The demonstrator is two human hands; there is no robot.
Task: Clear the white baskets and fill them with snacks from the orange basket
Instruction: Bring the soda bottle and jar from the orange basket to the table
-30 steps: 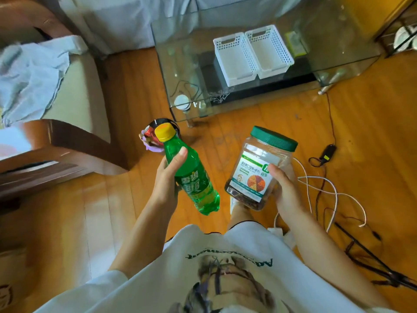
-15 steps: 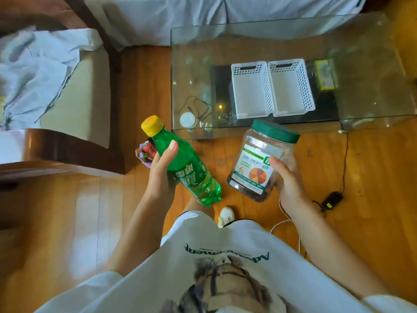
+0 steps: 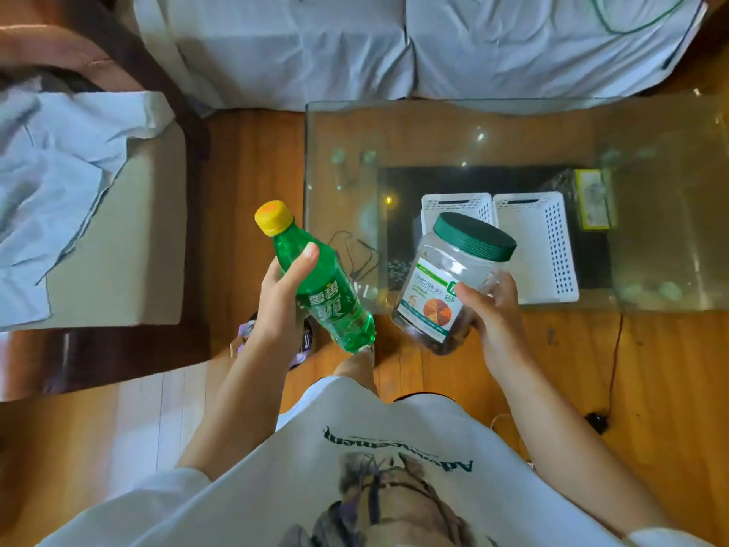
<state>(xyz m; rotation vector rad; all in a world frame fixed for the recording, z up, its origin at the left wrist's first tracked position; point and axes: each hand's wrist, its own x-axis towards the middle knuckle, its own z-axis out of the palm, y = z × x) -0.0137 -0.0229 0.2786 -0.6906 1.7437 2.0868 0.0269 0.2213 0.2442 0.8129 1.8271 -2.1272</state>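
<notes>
My left hand (image 3: 281,305) grips a green soda bottle (image 3: 323,294) with a yellow cap, tilted with the cap up and to the left. My right hand (image 3: 491,313) holds a clear plastic jar (image 3: 442,286) with a dark green lid and a printed label, tilted over the near edge of the glass table (image 3: 651,152). Two white slotted baskets stand side by side on the table: the left basket (image 3: 453,203) is partly hidden behind the jar, and the right basket (image 3: 540,246) looks bare inside. The orange basket is not visible.
A bundle of small packets (image 3: 248,333) lies on the wooden floor behind my left wrist. An armchair with a pale cloth (image 3: 59,183) stands at left. A sheet-covered sofa (image 3: 394,45) runs behind the table. A yellow-green box (image 3: 591,199) sits right of the baskets. Cables (image 3: 613,369) trail at right.
The view has moved closer over the table. Both hands have carried the bottle and jar forward, and the jar now overlaps the left white basket.
</notes>
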